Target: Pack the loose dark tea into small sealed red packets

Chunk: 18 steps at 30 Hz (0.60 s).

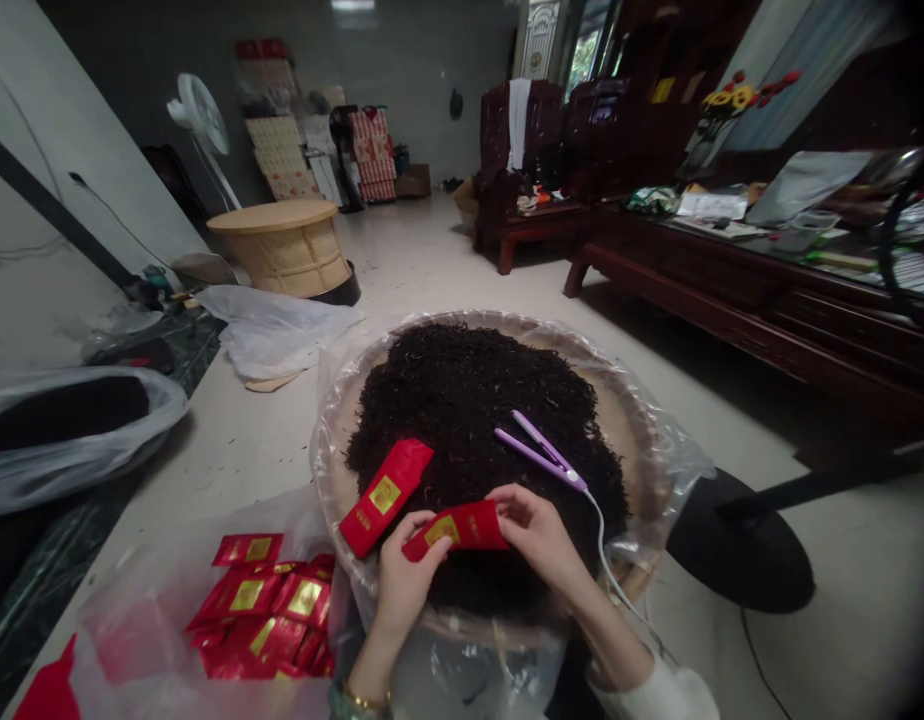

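Observation:
Both hands hold one red packet (473, 524) with a gold label, level above the dark loose leaves (477, 385). My left hand (411, 570) grips its left end, thumb on the front by the label. At the right end, the fingers of my right hand (533, 525) pinch the edge. A stack of flat red packets (393, 490) lies on the near left part of the round basket (642, 430), which is lined with clear plastic. On the leaves rests a purple hair straightener (541, 455), its jaws apart and its white cord running toward the near right.
Several filled red packets (259, 610) lie on plastic at the lower left. An open bag of dark leaves (72, 410) stands at the left. A black round stand base (743, 550) is right of the basket. Beyond are a round wooden table (274, 218) and a dark wooden table (732, 300).

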Motion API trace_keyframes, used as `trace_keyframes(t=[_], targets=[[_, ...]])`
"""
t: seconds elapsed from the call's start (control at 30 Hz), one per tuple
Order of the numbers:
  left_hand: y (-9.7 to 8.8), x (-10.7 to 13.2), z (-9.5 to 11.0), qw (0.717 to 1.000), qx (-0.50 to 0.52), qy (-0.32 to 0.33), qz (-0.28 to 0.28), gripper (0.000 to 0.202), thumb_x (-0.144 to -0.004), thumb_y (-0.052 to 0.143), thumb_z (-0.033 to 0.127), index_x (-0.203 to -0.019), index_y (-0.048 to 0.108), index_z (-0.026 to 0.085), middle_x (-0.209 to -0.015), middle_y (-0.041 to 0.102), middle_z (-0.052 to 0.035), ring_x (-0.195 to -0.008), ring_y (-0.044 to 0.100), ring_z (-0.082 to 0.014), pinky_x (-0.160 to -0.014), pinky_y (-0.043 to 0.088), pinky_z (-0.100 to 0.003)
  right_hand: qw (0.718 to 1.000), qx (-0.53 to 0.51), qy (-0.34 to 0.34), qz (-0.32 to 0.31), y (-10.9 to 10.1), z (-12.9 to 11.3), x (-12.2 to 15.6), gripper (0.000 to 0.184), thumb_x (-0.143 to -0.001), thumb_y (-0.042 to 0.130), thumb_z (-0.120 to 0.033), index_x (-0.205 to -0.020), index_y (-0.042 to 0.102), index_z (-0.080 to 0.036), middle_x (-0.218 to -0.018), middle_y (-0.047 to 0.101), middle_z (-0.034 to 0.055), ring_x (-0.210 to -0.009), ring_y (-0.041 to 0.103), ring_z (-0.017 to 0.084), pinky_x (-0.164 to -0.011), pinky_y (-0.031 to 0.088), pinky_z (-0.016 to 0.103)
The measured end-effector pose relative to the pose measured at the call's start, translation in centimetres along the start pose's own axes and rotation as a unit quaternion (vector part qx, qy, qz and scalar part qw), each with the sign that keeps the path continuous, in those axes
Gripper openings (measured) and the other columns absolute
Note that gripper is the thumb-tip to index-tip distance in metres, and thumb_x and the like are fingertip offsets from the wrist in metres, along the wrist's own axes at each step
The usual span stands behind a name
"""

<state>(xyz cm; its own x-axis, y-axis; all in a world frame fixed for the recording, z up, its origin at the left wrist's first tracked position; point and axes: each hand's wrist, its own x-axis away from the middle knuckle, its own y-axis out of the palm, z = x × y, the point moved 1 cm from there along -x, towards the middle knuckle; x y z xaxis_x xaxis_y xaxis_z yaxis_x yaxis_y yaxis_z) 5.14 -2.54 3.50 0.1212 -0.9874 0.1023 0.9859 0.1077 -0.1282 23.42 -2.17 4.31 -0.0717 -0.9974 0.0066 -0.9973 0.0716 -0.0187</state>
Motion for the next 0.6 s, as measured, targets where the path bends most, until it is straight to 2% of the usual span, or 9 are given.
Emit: trace_keyframes(t=[0.07, 0.17, 0.27, 0.43, 0.53, 0.6], targets=[[-0.2, 0.0, 0.3, 0.998, 0.017, -0.04, -0.037, 0.033, -0.055, 0.078, 0.037, -0.08, 0.069, 0.017, -0.075, 0.072, -0.0036, -0.06, 0.068, -0.0205, -0.057, 0.058, -0.03, 0.997, 0.058, -0.025, 0.046, -0.2, -0.1, 0.2, 0.009, -0.06, 0.064, -0.022, -0.066, 0.057, -0.021, -0.058, 0.057, -0.0035, -0.053, 0.051, 0.012, -0.046, 0.041, 0.021], [-0.2, 0.1, 0.5, 0.998, 0.024, -0.05, -0.042, 0.032, -0.053, 0.079, 0.036, -0.077, 0.072, 0.017, -0.074, 0.073, -0.0036, -0.06, 0.069, -0.0204, -0.059, 0.059, -0.03, 0.98, 0.139, -0.073, 0.121, -0.3, -0.4, 0.6, 0.015, -0.058, 0.056, -0.016, -0.053, 0.044, -0.022, -0.051, 0.045, -0.0063, -0.048, 0.04, 0.01, -0.044, 0.032, 0.02], [-0.1, 0.3, 0.6, 0.998, 0.016, -0.038, -0.042, 0.028, -0.054, 0.079, 0.036, -0.074, 0.073, 0.018, -0.072, 0.074, -0.0032, -0.061, 0.069, -0.0211, -0.06, 0.059, -0.03, 0.98, 0.156, -0.079, 0.094, -0.3, -0.5, 1.0, 0.015, -0.06, 0.052, -0.016, -0.051, 0.042, -0.022, -0.051, 0.049, -0.0052, -0.048, 0.043, 0.011, -0.047, 0.033, 0.021], [0.0, 0.3, 0.2, 0.999, 0.011, -0.021, -0.039, 0.025, -0.056, 0.079, 0.036, -0.072, 0.073, 0.018, -0.068, 0.073, -0.0026, -0.059, 0.07, -0.0212, -0.059, 0.06, -0.029, 0.995, 0.087, -0.013, 0.054, 0.3, -0.1, 1.4, 0.015, -0.061, 0.056, -0.02, -0.054, 0.043, -0.022, -0.055, 0.054, -0.0036, -0.053, 0.051, 0.013, -0.05, 0.041, 0.022], [0.1, 0.3, -0.4, 0.996, 0.07, -0.051, -0.019, 0.033, -0.053, 0.082, 0.039, -0.075, 0.074, 0.016, -0.07, 0.073, -0.0025, -0.059, 0.07, -0.021, -0.058, 0.062, -0.031, 0.999, 0.014, 0.011, 0.027, 0.9, -0.3, 1.7, 0.01, -0.072, 0.059, -0.03, -0.069, 0.055, -0.021, -0.062, 0.06, -0.0017, -0.058, 0.056, 0.015, -0.054, 0.046, 0.023], [0.1, 0.3, -0.7, 0.989, 0.129, -0.076, -0.003, 0.041, -0.055, 0.082, 0.046, -0.079, 0.074, 0.014, -0.076, 0.074, -0.0045, -0.065, 0.071, -0.0225, -0.059, 0.063, -0.034, 1.0, -0.013, 0.011, 0.003, 1.2, -0.9, 2.0, 0.023, -0.081, 0.056, -0.041, -0.082, 0.063, -0.019, -0.068, 0.066, 0.0015, -0.064, 0.061, 0.017, -0.061, 0.051, 0.026]])
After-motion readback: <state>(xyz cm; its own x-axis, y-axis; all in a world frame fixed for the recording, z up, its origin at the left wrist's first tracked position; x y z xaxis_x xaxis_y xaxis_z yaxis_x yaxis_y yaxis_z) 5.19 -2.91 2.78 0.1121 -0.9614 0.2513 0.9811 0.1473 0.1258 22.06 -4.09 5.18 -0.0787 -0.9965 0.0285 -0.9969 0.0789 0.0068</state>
